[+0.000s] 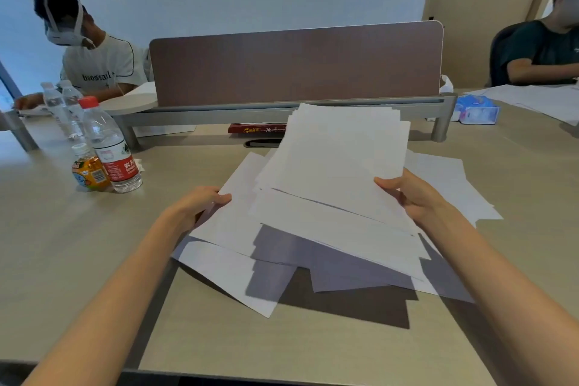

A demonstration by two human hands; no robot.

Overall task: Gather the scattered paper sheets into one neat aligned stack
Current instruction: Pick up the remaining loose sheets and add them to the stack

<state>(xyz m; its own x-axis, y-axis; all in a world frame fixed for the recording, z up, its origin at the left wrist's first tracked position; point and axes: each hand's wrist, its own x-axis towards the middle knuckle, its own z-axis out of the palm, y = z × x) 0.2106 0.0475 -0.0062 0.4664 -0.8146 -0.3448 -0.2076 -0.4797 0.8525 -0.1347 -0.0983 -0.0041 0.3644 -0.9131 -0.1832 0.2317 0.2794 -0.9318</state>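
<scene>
Standing at the left of the pale wooden table is a clear plastic water bottle with a red label — right of it the left hand pinches the edge of a loose white paper sheet in the scattered pile. Further right, the right hand grips a raised bundle of white sheets, thumb on top, tilted above that pile — a blue tissue pack lies far right

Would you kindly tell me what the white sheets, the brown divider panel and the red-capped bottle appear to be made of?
Sheets: thin matte white paper; the lifted bundle bends and fans at its edges. Divider panel: matte brown, perhaps fabric or laminate; no sheen, too blurred to settle. Red-capped bottle: clear glossy plastic, probably; see-through above and below its label.
</scene>
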